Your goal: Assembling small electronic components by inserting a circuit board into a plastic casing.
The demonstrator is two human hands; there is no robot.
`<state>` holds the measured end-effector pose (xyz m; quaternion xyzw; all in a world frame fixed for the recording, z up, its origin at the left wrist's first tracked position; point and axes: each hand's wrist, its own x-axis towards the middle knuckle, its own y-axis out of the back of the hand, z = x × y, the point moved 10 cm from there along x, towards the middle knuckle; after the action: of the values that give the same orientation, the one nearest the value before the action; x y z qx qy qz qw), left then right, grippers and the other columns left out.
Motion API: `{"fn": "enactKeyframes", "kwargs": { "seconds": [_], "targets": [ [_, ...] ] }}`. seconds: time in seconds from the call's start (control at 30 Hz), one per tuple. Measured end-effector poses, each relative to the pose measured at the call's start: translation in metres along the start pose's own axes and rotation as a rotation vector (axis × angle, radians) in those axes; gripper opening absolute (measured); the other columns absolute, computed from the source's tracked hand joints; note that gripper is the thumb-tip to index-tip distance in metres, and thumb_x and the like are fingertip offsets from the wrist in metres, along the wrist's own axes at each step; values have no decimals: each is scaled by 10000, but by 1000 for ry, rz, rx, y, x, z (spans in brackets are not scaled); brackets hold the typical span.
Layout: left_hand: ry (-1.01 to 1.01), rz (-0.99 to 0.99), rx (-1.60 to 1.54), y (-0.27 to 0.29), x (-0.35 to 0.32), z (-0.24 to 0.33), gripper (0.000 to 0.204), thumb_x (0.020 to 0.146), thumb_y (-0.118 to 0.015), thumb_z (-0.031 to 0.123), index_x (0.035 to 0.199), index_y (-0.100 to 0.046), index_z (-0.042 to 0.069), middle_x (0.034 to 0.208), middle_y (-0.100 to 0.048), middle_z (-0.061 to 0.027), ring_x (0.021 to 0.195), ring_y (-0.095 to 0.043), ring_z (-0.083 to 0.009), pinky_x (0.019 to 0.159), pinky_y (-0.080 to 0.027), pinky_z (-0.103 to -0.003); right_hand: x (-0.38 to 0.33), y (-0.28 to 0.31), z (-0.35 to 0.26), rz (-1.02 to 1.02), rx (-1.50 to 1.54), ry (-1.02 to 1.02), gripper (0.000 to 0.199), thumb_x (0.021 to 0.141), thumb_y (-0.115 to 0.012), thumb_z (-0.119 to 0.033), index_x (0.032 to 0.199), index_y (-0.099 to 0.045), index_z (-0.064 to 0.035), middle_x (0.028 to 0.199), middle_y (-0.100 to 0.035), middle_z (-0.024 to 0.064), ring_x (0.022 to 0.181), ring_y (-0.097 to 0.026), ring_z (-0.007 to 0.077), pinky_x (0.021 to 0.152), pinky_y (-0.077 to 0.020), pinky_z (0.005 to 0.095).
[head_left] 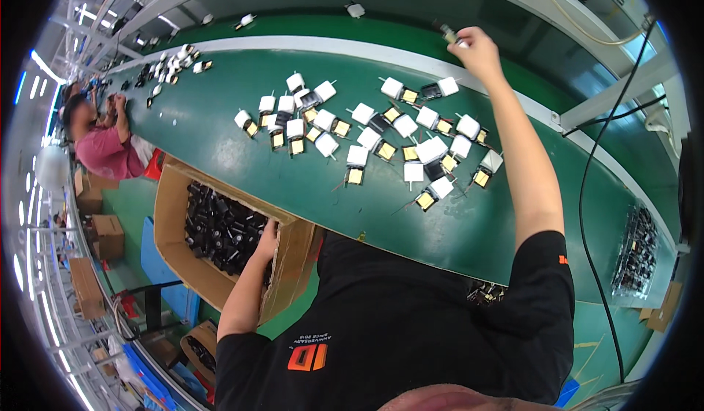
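Over the far green strip, beyond the white rail, my right hand (480,53) is closed on a small part (450,35) with a dark end and a pale body. Motion blurs its details. My left hand (268,241) is down inside a cardboard box (290,264), by the wall nearest me. Its fingers are partly hidden, so I cannot make out a grip. Many small black cylindrical parts (220,228) fill the box. Spread over the green table (308,191) are several white block-shaped units (359,156) with black sections, yellow pads and thin wires.
A white rail (308,43) runs behind the table. A black cable (587,191) hangs across the right side, near a clear bag of dark parts (636,253). A co-worker in a red shirt (110,151) sits at the far left, near more white units (176,63).
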<state>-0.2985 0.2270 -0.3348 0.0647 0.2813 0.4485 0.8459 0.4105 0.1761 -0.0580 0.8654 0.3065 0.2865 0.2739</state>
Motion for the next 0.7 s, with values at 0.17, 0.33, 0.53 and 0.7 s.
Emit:
{"fn": "enactKeyframes", "kwargs": {
  "seconds": [0.17, 0.33, 0.53, 0.7],
  "targets": [
    [24, 18, 298, 6, 6, 1, 524, 860, -682, 231, 1289, -476, 12, 1078, -651, -211, 1019, -629, -342, 885, -498, -391, -79, 27, -68, -216, 993, -263, 459, 885, -699, -185, 1287, -556, -15, 1023, -650, 0, 809, -542, 30, 610, -365, 183],
    [-61, 218, 490, 43, -15, 88, 435, 803, -748, 227, 1148, -572, 29, 1014, -673, -168, 916, -651, -270, 822, -515, -362, -190, 67, -70, -380, 1399, -224, 665, 868, -706, -255, 1393, -379, -11, 1171, -544, 108, 919, -585, 149, 717, -519, 276],
    [-632, 949, 206, 99, -148, 291, 316, 771, -771, -36, 1018, -585, 30, 961, -664, -82, 873, -629, -166, 807, -505, -287, -273, 81, -63, -298, 1503, -362, 771, 705, -848, -161, 1314, -382, -76, 916, -536, 99, 677, -569, 170, 543, -495, 286],
    [-1067, 465, 154, -19, -143, 410, 369, 743, -771, -71, 948, -485, 40, 952, -692, -130, 910, -662, -184, 811, -534, -326, -284, 53, -88, -349, 1600, -343, 673, 687, -839, -131, 1230, -446, -69, 927, -567, 78, 737, -601, 207, 615, -496, 318]
  ]
}}
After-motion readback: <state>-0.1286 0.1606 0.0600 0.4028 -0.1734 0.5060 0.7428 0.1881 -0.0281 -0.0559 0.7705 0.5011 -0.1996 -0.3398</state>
